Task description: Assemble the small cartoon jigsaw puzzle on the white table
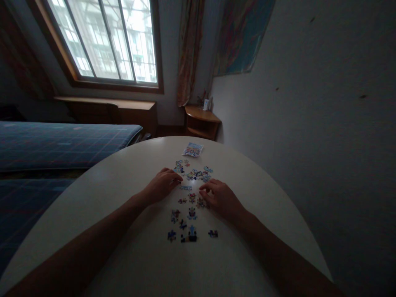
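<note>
Bluish puzzle strip (186, 188) stretches left to right.

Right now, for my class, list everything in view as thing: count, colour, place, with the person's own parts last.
Puzzle pieces: many, multicoloured, mid-table, some joined
Picture card: one, multicoloured, table's far side
Table: one, off-white, beneath the pieces
Checked bedding: two sections, blue, left
Window: one, brown-framed, far wall
Curtains: two, reddish, flanking the window
Desk: one, brown, below the window
Corner shelf: one, brown, far corner
Small items: several, one white, on that shelf
Poster: one, blue and reddish, right wall
Wall marks: three, dark, right wall
Left hand: one, left of the pieces
Right hand: one, right of the pieces
</note>
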`<state>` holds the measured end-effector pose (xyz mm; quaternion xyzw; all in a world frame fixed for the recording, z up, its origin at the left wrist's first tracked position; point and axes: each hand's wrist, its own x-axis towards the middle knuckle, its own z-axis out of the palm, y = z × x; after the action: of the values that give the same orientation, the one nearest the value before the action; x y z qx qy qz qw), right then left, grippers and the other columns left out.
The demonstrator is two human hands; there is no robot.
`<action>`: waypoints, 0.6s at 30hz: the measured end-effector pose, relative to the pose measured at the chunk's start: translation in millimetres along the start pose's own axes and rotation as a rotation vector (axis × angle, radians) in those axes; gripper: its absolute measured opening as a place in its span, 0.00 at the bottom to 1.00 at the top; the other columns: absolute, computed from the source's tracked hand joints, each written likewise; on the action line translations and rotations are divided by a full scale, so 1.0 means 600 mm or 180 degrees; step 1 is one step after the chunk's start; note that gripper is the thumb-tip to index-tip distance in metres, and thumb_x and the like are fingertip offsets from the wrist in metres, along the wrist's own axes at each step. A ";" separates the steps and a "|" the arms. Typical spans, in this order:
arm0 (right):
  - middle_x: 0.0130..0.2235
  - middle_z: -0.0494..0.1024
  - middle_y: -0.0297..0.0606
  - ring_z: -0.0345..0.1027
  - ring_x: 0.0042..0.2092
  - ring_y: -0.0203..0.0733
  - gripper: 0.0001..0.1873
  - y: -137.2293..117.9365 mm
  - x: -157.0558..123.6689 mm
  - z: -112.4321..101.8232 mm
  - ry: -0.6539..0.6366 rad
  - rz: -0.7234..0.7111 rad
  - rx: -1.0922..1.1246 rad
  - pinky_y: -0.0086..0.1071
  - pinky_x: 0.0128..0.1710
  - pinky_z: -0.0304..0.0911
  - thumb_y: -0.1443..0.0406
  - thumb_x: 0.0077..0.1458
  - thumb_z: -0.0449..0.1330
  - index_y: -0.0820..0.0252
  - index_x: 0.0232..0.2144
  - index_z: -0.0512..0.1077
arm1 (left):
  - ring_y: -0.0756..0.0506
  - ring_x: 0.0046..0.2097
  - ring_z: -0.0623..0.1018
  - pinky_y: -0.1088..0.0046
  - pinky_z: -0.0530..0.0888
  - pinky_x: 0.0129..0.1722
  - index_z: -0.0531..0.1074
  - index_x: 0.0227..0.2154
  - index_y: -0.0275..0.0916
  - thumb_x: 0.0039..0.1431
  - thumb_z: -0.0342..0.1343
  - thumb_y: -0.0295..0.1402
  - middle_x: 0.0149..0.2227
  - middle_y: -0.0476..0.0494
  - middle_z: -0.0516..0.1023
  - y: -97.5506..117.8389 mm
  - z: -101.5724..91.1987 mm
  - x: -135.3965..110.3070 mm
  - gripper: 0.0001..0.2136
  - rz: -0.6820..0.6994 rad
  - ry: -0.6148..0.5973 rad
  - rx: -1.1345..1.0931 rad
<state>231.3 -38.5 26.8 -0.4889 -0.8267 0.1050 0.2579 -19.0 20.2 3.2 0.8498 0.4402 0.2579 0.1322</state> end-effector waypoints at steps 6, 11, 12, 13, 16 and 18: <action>0.35 0.76 0.38 0.68 0.36 0.39 0.06 -0.005 -0.002 -0.001 0.0065 -0.0001 0.0117 0.34 0.39 0.62 0.65 0.59 0.60 0.58 0.36 0.77 | 0.43 0.42 0.77 0.64 0.73 0.46 0.76 0.36 0.40 0.62 0.51 0.35 0.38 0.42 0.81 0.020 -0.009 -0.003 0.10 -0.0389 0.0152 -0.0533; 0.34 0.76 0.36 0.68 0.34 0.38 0.06 -0.023 -0.003 -0.005 0.0268 -0.0022 0.0368 0.34 0.39 0.63 0.66 0.59 0.60 0.58 0.38 0.76 | 0.46 0.38 0.79 0.68 0.75 0.41 0.75 0.35 0.37 0.62 0.51 0.38 0.36 0.44 0.81 0.061 -0.009 -0.001 0.11 -0.0569 0.0033 -0.1200; 0.34 0.76 0.36 0.68 0.34 0.38 0.07 -0.027 -0.004 -0.006 0.0318 -0.0016 0.0430 0.34 0.39 0.64 0.65 0.59 0.60 0.58 0.40 0.76 | 0.46 0.38 0.79 0.67 0.75 0.42 0.74 0.34 0.37 0.61 0.51 0.38 0.36 0.44 0.81 0.071 -0.011 -0.002 0.11 -0.0617 0.0010 -0.1408; 0.35 0.76 0.36 0.68 0.35 0.38 0.08 -0.031 -0.005 -0.007 0.0364 -0.0011 0.0494 0.34 0.39 0.64 0.65 0.58 0.61 0.57 0.42 0.75 | 0.45 0.38 0.79 0.67 0.75 0.42 0.74 0.34 0.36 0.60 0.52 0.38 0.36 0.44 0.81 0.081 -0.012 -0.003 0.10 -0.0638 -0.0022 -0.1580; 0.38 0.78 0.36 0.70 0.36 0.39 0.15 -0.039 -0.009 -0.008 0.0465 -0.0043 0.0646 0.35 0.40 0.65 0.64 0.56 0.63 0.56 0.47 0.72 | 0.45 0.38 0.79 0.66 0.75 0.42 0.73 0.34 0.36 0.60 0.53 0.38 0.36 0.44 0.80 0.103 -0.015 -0.007 0.10 -0.0661 -0.0028 -0.1890; 0.40 0.79 0.36 0.70 0.37 0.39 0.18 -0.041 -0.012 -0.007 0.0525 -0.0128 0.0679 0.36 0.41 0.65 0.64 0.55 0.65 0.55 0.49 0.71 | 0.45 0.39 0.79 0.65 0.75 0.42 0.72 0.34 0.36 0.60 0.54 0.37 0.36 0.44 0.80 0.111 -0.015 -0.010 0.09 -0.0636 -0.0009 -0.1968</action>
<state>217.6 -57.3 38.8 -0.4489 -0.7965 0.1466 0.3776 18.8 -23.0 38.7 0.7223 0.4221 0.3639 0.4094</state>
